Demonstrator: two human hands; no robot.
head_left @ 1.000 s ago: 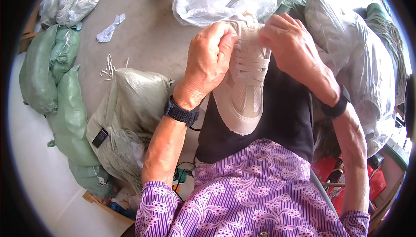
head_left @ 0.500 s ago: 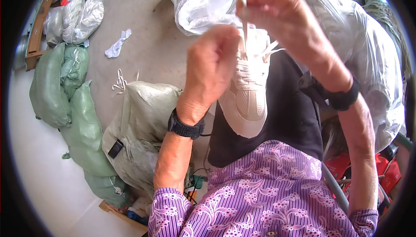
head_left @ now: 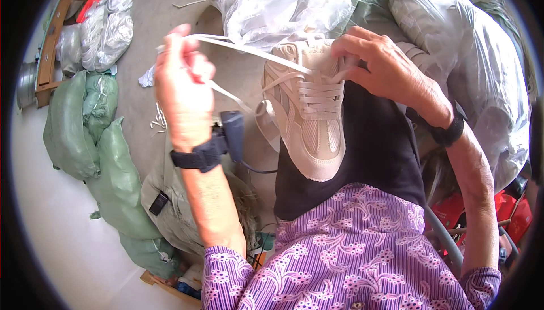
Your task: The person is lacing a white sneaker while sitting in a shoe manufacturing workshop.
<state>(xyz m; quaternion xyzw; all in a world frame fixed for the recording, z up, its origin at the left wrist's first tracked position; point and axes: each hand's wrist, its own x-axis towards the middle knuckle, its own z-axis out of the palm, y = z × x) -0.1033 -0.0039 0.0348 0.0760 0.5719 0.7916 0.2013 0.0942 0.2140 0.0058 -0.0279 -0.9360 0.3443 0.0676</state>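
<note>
A beige and white sneaker (head_left: pixel 320 134) lies over my dark-trousered lap, toe toward me, with laces through its eyelets. Out to the left, my left hand (head_left: pixel 186 77) is closed on a white shoelace (head_left: pixel 249 51), which stretches taut from the top of the lacing. Another strand hangs from that hand down toward a pale piece (head_left: pixel 265 111) beside the sneaker, whose kind I cannot make out. My right hand (head_left: pixel 385 66) bends over the right side of the shoe's opening. Its thumb and fingers pinch what looks like the lace there, partly hidden by the fingers.
A clear plastic bag (head_left: pixel 277 4) sits on the floor beyond the sneaker. Large white plastic-wrapped bundles (head_left: pixel 470 66) stand at right, above red boxes (head_left: pixel 447 219). Green woven sacks (head_left: pixel 122 179) line the left side, next to a pale sack (head_left: pixel 175 196) with a small black device (head_left: pixel 159 202).
My left hand has swung out to the left, drawing the lace with it. My right hand has come down to the shoe's right edge, and more of the sneaker shows.
</note>
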